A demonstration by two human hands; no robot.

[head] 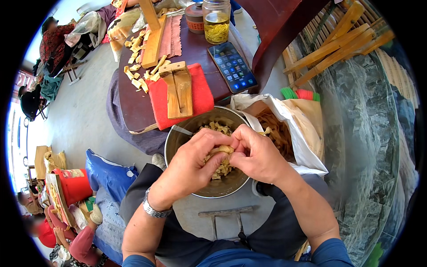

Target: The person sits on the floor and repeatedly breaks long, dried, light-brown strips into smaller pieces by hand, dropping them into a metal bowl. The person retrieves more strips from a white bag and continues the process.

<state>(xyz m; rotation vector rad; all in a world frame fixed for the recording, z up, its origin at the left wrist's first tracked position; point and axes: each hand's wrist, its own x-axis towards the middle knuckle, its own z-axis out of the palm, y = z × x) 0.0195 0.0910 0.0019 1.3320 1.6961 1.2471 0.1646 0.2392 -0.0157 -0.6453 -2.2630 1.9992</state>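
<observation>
My left hand [188,167], a metal-banded watch on its wrist, and my right hand [258,155] meet above a round metal pot [206,191]. Between them they grip a pale yellow piece of dried plant material [225,149], perhaps root or bark. My fingers partly hide it. Many short cut pieces [220,173] of similar colour lie in the pot. A flat metal handle [181,130] leans on the pot's left rim. Right of the pot, a white-lined sack [305,133] holds long brown strips [272,130].
A dark red table [133,106] bears a wooden block [180,96] on red cloth [201,83], loose pale pieces [135,71], a smartphone [233,66] and a glass jar [217,25]. A glass-topped surface [360,133] stands right. Blue bags [108,173] and other seated people are left.
</observation>
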